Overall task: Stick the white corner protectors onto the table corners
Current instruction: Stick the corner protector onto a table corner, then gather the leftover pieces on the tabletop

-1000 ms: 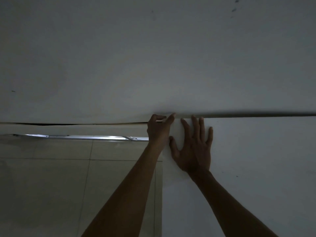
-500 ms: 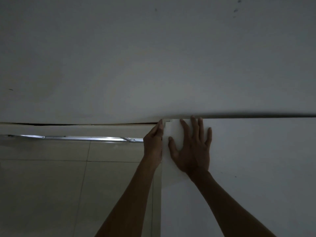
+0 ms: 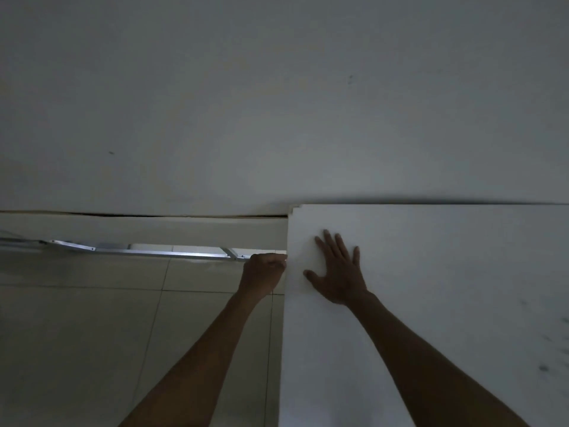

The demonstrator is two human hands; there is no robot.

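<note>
**Both hands at the desk's left edge, below the far corner**

Nearest the camera, two bare forearms reached forward from the bottom of the view, the left one over the tiled floor (image 3: 92,334), the right one over the white desk (image 3: 446,288). The desk filled the lower right, its left edge running almost straight up the frame.

The right hand (image 3: 338,272) lay flat on the desktop, palm down, fingers straight and slightly spread, thumb out toward the left edge. It sat just inside that edge and a little short of the far corner.

The left hand (image 3: 264,271) was curled into a loose fist just beside the desk's left edge, its knuckles touching or almost touching the side of the top. A small pale speck showed at the fingertips against the edge; the dim light did not let me tell whether anything was pinched there.

Farther on, at the desk's far left corner, a white corner protector (image 3: 294,208) showed as a thin stepped outline on the corner, apart from both hands and beyond the right fingertips.

Behind that ran a pale skirting board (image 3: 138,228) and a metal strip (image 3: 154,252) along the floor, then the plain wall (image 3: 277,103).
</note>
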